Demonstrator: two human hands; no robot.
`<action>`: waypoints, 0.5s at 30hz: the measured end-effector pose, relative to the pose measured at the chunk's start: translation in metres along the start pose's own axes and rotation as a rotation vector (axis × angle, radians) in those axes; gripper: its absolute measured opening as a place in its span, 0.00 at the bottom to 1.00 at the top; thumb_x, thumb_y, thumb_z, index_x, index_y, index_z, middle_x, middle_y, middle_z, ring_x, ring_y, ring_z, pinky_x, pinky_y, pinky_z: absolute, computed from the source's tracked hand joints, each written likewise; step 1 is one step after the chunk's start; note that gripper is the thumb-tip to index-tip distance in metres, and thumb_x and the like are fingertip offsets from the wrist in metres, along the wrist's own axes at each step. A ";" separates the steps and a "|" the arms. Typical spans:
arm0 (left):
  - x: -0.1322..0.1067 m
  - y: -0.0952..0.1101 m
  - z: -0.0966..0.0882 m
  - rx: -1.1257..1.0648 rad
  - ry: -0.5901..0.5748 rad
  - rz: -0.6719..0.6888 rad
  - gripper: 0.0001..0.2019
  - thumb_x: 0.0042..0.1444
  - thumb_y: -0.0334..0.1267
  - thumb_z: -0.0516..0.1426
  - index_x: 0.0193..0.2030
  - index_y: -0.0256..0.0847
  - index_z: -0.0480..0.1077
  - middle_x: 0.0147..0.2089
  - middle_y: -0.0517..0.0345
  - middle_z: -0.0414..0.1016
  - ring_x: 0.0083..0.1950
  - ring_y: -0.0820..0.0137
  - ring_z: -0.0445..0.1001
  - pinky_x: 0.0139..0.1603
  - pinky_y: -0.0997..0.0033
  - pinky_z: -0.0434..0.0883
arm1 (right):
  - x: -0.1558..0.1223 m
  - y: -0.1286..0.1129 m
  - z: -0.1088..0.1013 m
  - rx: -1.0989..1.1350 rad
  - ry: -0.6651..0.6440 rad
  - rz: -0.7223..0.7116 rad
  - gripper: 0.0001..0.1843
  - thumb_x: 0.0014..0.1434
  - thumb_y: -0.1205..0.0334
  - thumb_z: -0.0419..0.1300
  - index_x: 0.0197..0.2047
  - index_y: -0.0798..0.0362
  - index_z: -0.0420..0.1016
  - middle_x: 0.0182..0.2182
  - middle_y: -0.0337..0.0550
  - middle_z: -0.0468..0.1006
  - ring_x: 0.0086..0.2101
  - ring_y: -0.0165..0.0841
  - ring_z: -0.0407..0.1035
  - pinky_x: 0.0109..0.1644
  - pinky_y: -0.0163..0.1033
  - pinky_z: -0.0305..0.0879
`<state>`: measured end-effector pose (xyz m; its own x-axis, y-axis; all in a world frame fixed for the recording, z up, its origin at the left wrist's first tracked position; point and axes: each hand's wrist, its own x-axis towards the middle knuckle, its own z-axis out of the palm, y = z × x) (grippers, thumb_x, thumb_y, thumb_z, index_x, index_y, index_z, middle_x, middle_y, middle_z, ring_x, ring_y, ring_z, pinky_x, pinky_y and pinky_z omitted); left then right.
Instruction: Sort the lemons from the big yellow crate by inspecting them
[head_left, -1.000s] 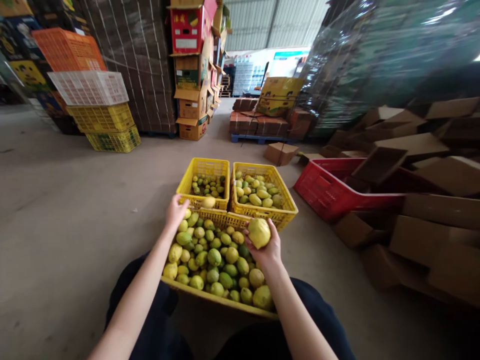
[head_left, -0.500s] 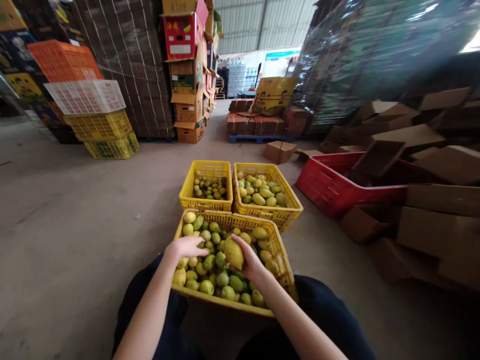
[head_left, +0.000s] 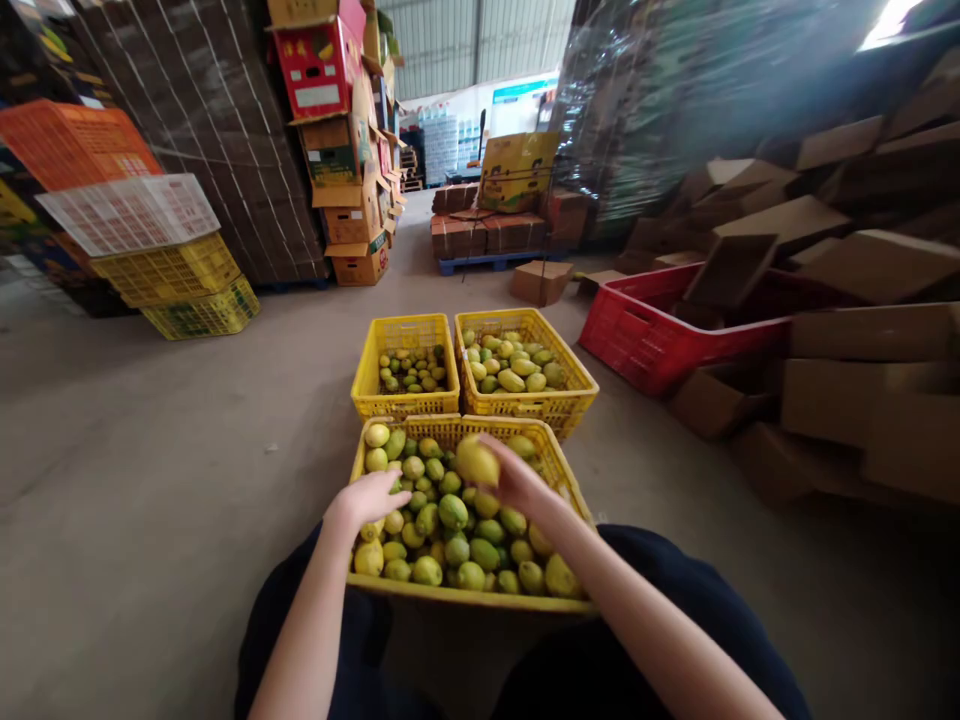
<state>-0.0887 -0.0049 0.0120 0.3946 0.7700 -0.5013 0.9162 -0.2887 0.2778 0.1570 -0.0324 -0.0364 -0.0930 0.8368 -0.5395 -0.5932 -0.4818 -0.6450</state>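
A large yellow lemon (head_left: pixel 474 461) is gripped in my right hand (head_left: pixel 517 478), held above the front yellow crate (head_left: pixel 472 597). Motion blurs the lemon a little. Over the left side of that same crate hovers my left hand (head_left: pixel 369 498), fingers stretched out and nothing in them. Below both hands lie many loose lemons (head_left: pixel 453 512), green to yellow. Behind stand two more yellow crates: the back left crate (head_left: pixel 405 404) has smaller, greener lemons low inside, and the back right crate (head_left: pixel 529 404) is fuller, with larger yellowish ones.
To the right, a red crate (head_left: pixel 637 340) stands against a heap of cardboard boxes (head_left: pixel 862 390). Stacked baskets (head_left: pixel 169 268) and a column of cartons (head_left: pixel 349 220) rise at the left. A loaded blue pallet (head_left: pixel 480 262) sits farther back on the concrete floor (head_left: pixel 187 440).
My right hand has lifted the lemon up and slightly away from me, uncovering lemons beneath. My left hand stays nearly in place. The camera view has shifted a little to the right.
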 end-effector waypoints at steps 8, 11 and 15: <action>0.008 0.004 0.004 0.033 -0.018 -0.016 0.29 0.64 0.48 0.48 0.67 0.32 0.62 0.68 0.39 0.64 0.68 0.53 0.64 0.65 0.62 0.62 | 0.004 -0.023 -0.014 0.172 -0.029 -0.018 0.12 0.65 0.59 0.51 0.45 0.56 0.70 0.41 0.55 0.80 0.38 0.42 0.79 0.43 0.47 0.76; 0.015 0.006 0.008 0.041 -0.010 0.013 0.29 0.63 0.48 0.48 0.66 0.32 0.62 0.68 0.39 0.64 0.68 0.54 0.65 0.66 0.62 0.61 | 0.003 0.000 -0.004 0.078 -0.074 0.093 0.10 0.64 0.62 0.52 0.42 0.56 0.73 0.36 0.52 0.82 0.35 0.40 0.79 0.43 0.45 0.74; 0.031 0.004 0.020 0.089 -0.034 0.033 0.26 0.63 0.50 0.49 0.61 0.36 0.67 0.63 0.41 0.71 0.64 0.55 0.70 0.61 0.63 0.66 | 0.003 -0.001 0.001 0.120 0.003 0.058 0.08 0.61 0.66 0.52 0.38 0.53 0.73 0.30 0.46 0.82 0.30 0.36 0.78 0.39 0.41 0.71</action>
<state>-0.0718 0.0065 -0.0189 0.4252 0.7399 -0.5213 0.9047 -0.3639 0.2215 0.1562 -0.0295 -0.0370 -0.1276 0.8074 -0.5761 -0.6781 -0.4949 -0.5434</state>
